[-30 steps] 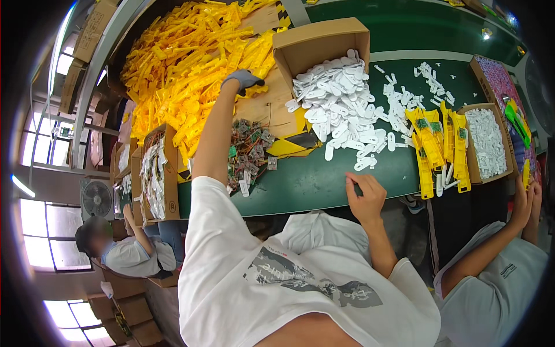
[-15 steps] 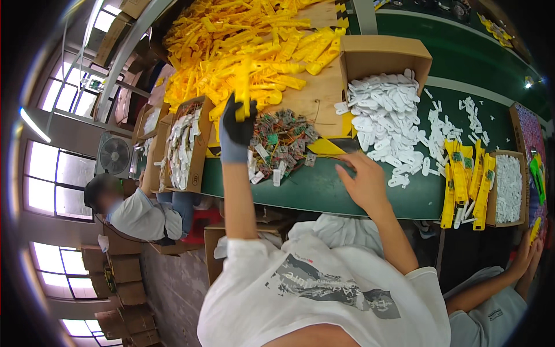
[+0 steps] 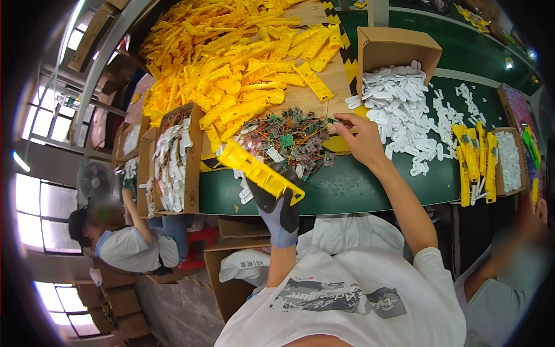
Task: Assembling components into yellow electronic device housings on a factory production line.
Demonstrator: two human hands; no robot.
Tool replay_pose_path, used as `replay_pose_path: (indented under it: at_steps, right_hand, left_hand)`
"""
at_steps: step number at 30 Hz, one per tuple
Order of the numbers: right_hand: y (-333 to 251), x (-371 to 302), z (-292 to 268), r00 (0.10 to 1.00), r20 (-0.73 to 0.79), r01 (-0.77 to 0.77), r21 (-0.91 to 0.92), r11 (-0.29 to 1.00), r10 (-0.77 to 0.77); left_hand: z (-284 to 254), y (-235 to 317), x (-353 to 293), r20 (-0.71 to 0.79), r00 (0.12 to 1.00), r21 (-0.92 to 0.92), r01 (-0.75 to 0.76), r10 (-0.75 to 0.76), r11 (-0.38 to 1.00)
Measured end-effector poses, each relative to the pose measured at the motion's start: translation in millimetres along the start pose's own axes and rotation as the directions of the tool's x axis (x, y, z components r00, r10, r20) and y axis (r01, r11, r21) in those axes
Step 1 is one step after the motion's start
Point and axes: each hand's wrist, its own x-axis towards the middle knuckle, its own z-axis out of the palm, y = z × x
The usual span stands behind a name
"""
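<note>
Green bench (image 3: pixel 358 188): a yellow plastic casing (image 3: pixel 261 172) is gripped in the gloved left hand (image 3: pixel 276 203); small circuit boards (image 3: pixel 289 140) are pinched by the right hand (image 3: pixel 361 137). At one o'clock, a brown carton (image 3: pixel 393 46) spills white parts (image 3: pixel 399 98).

Single head-worn fisheye view, looked steeply down from above the person's own shoulders onto the green bench (image 3: pixel 370 188). Sat close: torso filled the lower frame, bench ran across the middle. Straight edges bowed toward the dark rim. No second view shared the scene.
</note>
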Motion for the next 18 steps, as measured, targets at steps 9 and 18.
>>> replay_pose_path:
  at_steps: [9,18]
  right_hand:
    - [-63.9,11.3,-18.3,0.926,-0.333,0.169,-0.058,0.984,-0.179]
    - [-77.1,-15.1,-67.2,0.995,-0.062,-0.053,0.313,0.948,0.076]
  left_hand:
    - [-10.0,22.0,13.5,0.218,0.972,-0.182,-0.045,0.085,0.982]
    - [5.1,7.4,23.2,-0.089,0.994,-0.117,0.045,-0.055,0.992]
